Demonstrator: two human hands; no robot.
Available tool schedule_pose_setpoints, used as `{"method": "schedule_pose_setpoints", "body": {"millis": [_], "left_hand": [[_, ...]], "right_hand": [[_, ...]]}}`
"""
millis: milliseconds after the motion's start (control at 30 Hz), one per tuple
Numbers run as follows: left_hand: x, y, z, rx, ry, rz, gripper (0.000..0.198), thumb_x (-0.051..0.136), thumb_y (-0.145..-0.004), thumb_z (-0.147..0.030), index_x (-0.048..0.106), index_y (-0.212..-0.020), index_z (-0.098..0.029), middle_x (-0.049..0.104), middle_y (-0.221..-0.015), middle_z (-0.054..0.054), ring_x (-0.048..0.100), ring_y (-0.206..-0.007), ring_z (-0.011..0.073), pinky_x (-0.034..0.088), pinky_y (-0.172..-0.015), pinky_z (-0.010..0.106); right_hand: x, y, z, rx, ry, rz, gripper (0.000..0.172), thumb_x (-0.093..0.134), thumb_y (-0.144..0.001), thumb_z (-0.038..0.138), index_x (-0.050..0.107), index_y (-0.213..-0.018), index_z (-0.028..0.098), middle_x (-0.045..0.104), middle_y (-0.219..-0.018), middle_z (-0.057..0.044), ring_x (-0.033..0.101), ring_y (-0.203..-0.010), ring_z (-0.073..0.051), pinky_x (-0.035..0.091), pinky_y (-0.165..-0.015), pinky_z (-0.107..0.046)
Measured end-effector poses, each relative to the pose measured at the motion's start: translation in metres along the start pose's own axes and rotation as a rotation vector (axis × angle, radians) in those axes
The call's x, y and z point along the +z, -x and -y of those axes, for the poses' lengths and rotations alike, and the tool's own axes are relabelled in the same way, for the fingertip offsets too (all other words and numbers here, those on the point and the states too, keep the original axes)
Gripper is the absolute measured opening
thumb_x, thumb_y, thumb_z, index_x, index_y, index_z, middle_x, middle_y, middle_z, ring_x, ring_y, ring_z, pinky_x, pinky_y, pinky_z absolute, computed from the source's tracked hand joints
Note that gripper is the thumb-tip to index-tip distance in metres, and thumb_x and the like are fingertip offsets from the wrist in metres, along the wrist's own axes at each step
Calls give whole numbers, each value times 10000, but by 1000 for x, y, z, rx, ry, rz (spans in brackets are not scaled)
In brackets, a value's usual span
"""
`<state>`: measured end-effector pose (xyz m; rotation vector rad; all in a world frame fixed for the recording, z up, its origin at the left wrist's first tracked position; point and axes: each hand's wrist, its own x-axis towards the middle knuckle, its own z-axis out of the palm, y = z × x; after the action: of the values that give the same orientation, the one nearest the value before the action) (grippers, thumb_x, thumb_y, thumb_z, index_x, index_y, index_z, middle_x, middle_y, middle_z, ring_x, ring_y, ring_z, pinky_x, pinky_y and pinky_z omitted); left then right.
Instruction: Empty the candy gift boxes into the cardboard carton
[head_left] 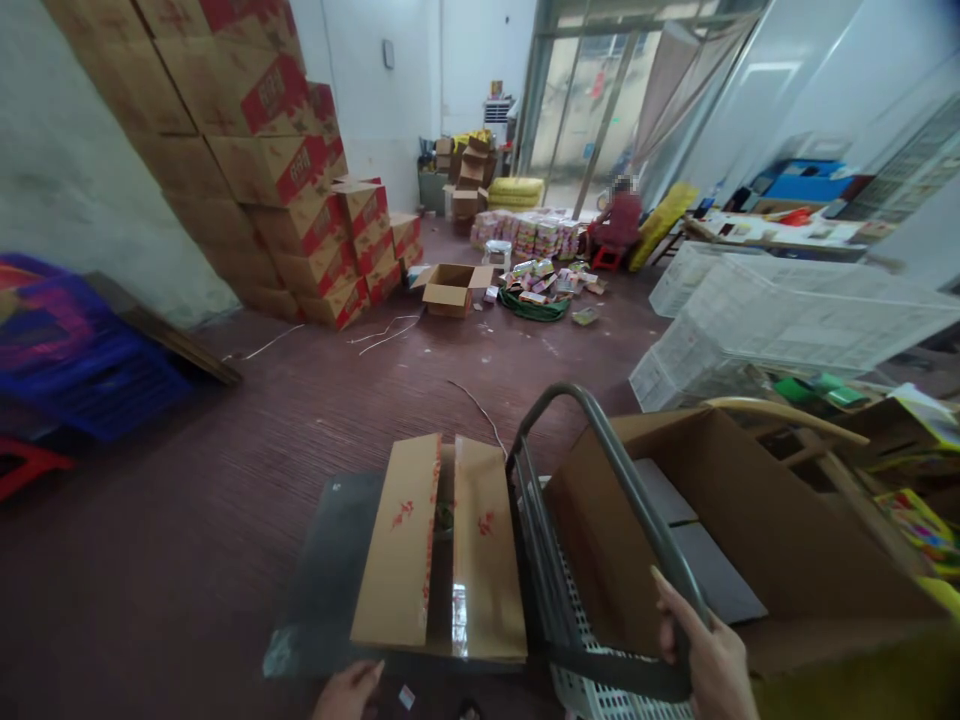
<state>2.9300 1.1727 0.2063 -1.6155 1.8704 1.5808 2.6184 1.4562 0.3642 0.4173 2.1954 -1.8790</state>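
My right hand (709, 655) is wrapped round the grey metal handle (600, 440) of a cart at the bottom right. A large open cardboard box (750, 540) sits on that cart behind the handle. My left hand (349, 692) shows only partly at the bottom edge, close to a dark flat platform (330, 560); its fingers look curled. A cardboard box (442, 545) with its flaps nearly closed and red print lies on that platform, just ahead of my left hand.
A tall stack of red-printed cartons (270, 160) stands against the left wall. Blue crates (82, 350) lie far left. A person (619, 220) sits at the back among small packages. White plastic crates (780, 320) stand at the right. An open box (450, 288) and cords lie on the floor.
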Motion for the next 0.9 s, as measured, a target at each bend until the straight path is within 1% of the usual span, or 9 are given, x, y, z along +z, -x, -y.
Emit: {"method": "schedule_pose_setpoints", "body": {"millis": [133, 233, 300, 400, 467, 533, 600, 700, 900], "left_hand": [[8, -7, -50, 102, -84, 15, 287, 554, -793, -356, 774, -880, -192, 787, -966, 79, 714, -1008, 276, 543, -888, 325], [16, -2, -109, 228, -183, 3, 413, 484, -841, -378, 760, -1039, -142, 750, -1148, 102, 661, -1150, 251, 473, -1003, 296], [24, 9, -155, 312, -154, 30, 515, 409, -881, -400, 703, -1184, -107, 740, -1169, 119, 676, -1114, 239, 480, -984, 298], [37, 28, -220, 459, -71, 29, 579, 383, -888, -501, 692, -1216, -137, 723, -1213, 109, 672, -1110, 246, 458, -1012, 313], [42, 39, -252, 563, -12, 29, 616, 373, -882, -545, 682, -1235, -146, 717, -1226, 107, 662, -1129, 250, 449, -1027, 327], [44, 46, -270, 615, 36, 33, 643, 371, -874, -557, 672, -1247, -130, 713, -1231, 117, 653, -1145, 251, 457, -1016, 330], [43, 46, -272, 618, 68, 28, 651, 377, -861, -561, 674, -1237, -120, 715, -1224, 124, 655, -1136, 252, 467, -997, 326], [37, 34, -256, 561, 56, -14, 634, 364, -854, -576, 709, -1167, -145, 749, -1119, 117, 680, -1062, 266, 475, -966, 346], [6, -1, -181, 403, -18, -107, 585, 418, -816, -539, 741, -1079, -129, 757, -1072, 135, 684, -1053, 286, 491, -973, 350]], "right_hand": [[25, 5, -4, -4, 41, 23, 585, 786, -561, 712, 562, -591, 172, 448, -384, 34, 380, -364, -88, 318, -362, -218], [53, -1, 3, -66, 77, 78, 566, 748, -633, 709, 560, -581, 177, 447, -390, 36, 393, -370, -93, 341, -376, -223], [75, -10, 11, -111, 87, 126, 559, 727, -671, 698, 542, -558, 184, 445, -390, 35, 397, -369, -94, 341, -384, -226], [113, -26, 28, -175, 98, 193, 558, 713, -693, 680, 492, -514, 200, 429, -378, 39, 395, -359, -92, 342, -395, -230], [140, -36, 39, -195, 113, 227, 543, 710, -685, 677, 491, -518, 209, 426, -370, 42, 402, -347, -101, 344, -391, -238], [165, -44, 48, -212, 141, 259, 524, 706, -671, 682, 517, -548, 209, 446, -371, 40, 419, -342, -113, 348, -388, -245], [188, -48, 55, -238, 165, 292, 517, 698, -665, 690, 529, -569, 211, 468, -376, 36, 438, -345, -122, 359, -395, -249], [218, -50, 58, -280, 178, 338, 510, 675, -675, 691, 509, -558, 223, 465, -363, 39, 458, -353, -129, 384, -417, -251], [273, -55, 62, -352, 239, 415, 486, 639, -715, 681, 519, -580, 229, 488, -369, 39, 486, -353, -134, 398, -430, -248]]}}
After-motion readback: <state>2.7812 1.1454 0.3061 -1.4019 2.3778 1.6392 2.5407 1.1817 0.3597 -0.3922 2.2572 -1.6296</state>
